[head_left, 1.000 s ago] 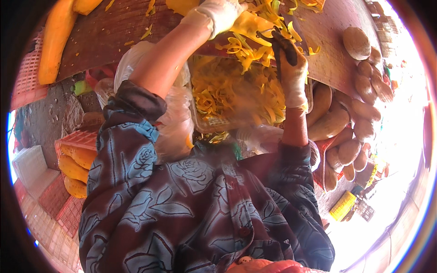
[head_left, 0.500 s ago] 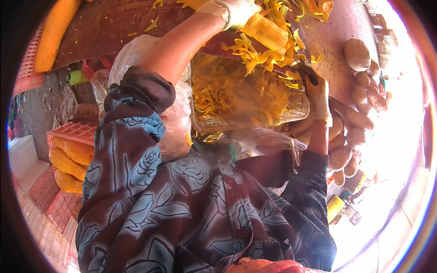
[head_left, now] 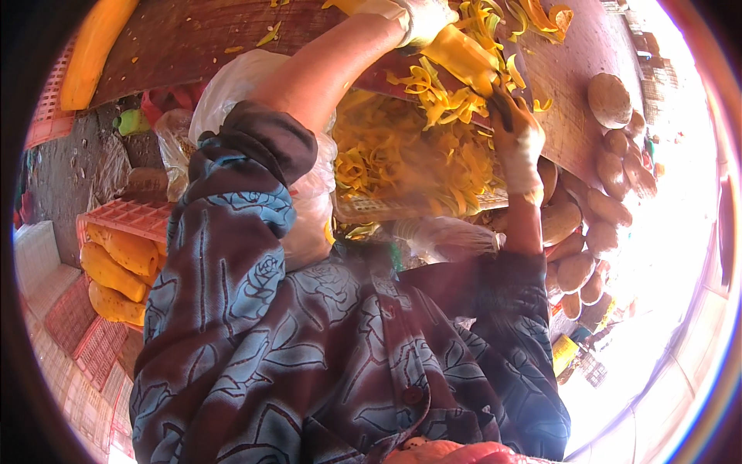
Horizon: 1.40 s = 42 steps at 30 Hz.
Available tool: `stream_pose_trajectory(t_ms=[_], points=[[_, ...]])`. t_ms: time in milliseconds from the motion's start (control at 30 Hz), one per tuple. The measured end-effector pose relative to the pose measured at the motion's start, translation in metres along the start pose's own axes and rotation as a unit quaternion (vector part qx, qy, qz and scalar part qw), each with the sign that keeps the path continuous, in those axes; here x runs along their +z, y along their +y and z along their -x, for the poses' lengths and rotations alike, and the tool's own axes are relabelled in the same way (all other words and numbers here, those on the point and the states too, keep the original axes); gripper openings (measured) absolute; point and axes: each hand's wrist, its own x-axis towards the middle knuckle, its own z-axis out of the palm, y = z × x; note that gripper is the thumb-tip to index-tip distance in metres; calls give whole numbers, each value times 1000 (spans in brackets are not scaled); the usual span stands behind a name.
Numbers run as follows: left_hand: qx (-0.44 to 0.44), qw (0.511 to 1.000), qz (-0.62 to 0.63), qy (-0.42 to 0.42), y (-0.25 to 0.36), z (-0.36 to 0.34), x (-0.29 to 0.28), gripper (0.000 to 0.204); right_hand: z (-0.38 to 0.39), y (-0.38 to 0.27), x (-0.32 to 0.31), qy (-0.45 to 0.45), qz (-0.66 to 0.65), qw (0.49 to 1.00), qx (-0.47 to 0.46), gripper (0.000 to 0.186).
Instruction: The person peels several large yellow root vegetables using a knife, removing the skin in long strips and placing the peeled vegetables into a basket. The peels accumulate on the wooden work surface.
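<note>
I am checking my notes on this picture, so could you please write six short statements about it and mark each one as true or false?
1. The left hand is on a peeled orange fruit. True.
2. The right hand is bare. False: it wears a white glove, dark near the fingers.
3. The basket is empty. False: it holds many yellow peelings.
4. Peelings also lie on the table. True.
5. The pink crate holds orange fruits. True.
6. The tan fruits lie at the left. False: they lie at the right.
</note>
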Motion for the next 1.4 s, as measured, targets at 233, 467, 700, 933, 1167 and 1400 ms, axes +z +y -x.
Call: stream_pose_trajectory(t_ms=[233, 467, 700, 933, 1167, 1400], points=[[2, 1000, -23, 0, 3, -1, 2, 34, 26, 9, -30, 29, -12, 996, 79, 34], [7, 1000, -23, 19, 0, 2, -2, 34, -25, -26, 32, 25, 8, 999, -34, 29], [-18, 999, -43, -10, 5, 4, -10, 35, 15, 10, 7, 48, -68, 996, 9, 26], [-8, 1000, -10, -16, 4, -1, -2, 36, 27, 5, -13, 48, -100, 990, 89, 36], [0, 999, -25, -25, 2, -2, -6, 36, -26, -22, 35, 23, 17, 999, -42, 33], [8, 1000, 2, -15, 2, 3, -9, 35, 18, 26, -10, 60, -39, 997, 7, 24]])
